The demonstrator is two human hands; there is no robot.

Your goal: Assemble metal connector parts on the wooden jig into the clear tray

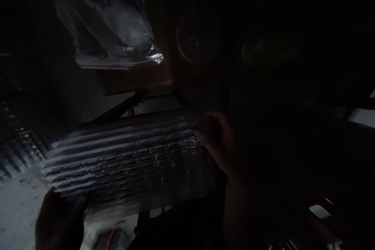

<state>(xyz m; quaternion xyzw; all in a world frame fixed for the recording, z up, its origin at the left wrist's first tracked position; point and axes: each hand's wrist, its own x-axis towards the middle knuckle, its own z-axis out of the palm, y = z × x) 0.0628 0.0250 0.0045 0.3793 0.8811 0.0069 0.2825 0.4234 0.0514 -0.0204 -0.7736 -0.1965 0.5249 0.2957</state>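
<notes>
A clear plastic tray [131,160] with rows of small moulded pockets is held tilted across the middle of the dark view. My left hand [61,215] grips its lower left corner, the fingers partly lost in shadow. At the upper right end, my right hand [221,140] is closed on the tray's edge, thumb on the near face. Motion blur smears the ridges, and I cannot tell whether the pockets hold anything.
Above the tray lies a clear zip bag [117,27] with a red seal line. A round transparent thing [197,39] and a dim green object [269,51] are farther right. Stacked ridged trays [20,140] stand at left. A red strip [114,232] shows below.
</notes>
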